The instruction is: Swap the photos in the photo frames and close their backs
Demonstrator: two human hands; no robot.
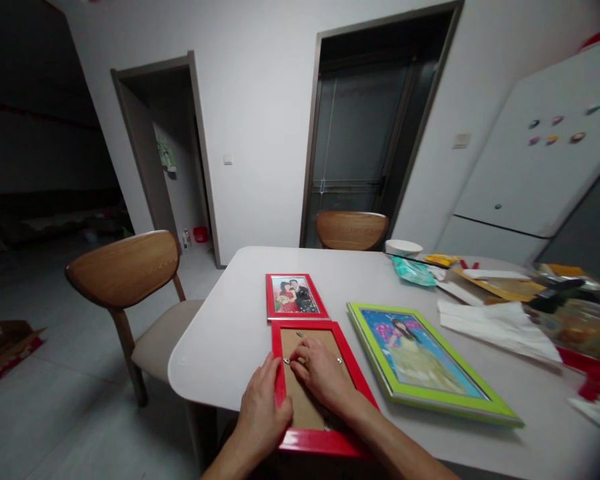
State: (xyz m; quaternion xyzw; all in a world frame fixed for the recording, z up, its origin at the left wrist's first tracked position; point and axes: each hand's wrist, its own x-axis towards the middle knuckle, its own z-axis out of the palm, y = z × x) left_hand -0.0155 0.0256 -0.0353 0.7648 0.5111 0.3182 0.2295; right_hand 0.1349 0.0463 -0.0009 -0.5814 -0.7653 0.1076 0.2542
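Note:
A red picture frame (pixel 347 347) lies face down at the table's near edge, its brown backing board (pixel 307 407) upward. Small metal clips (pixel 339 360) sit around the board's rim. My left hand (pixel 263 403) grips the frame's left side, thumb over the red border. My right hand (pixel 323 373) reaches across the board, its bent fingers pressed together at the metal clip on the left side. Touching the far end is a smaller red picture frame (pixel 322 308), face up with a photo of two people. To the right lies a green picture frame (pixel 395 393), also face up.
On the table's right side are a white bowl (pixel 404 248), a teal packet (pixel 414 272), white paper (pixel 497 327), a brown envelope (pixel 510 288) and a clear container (pixel 587 327). Wooden chairs stand left (pixel 125 270) and behind (pixel 352 231) the white table (pixel 215 333).

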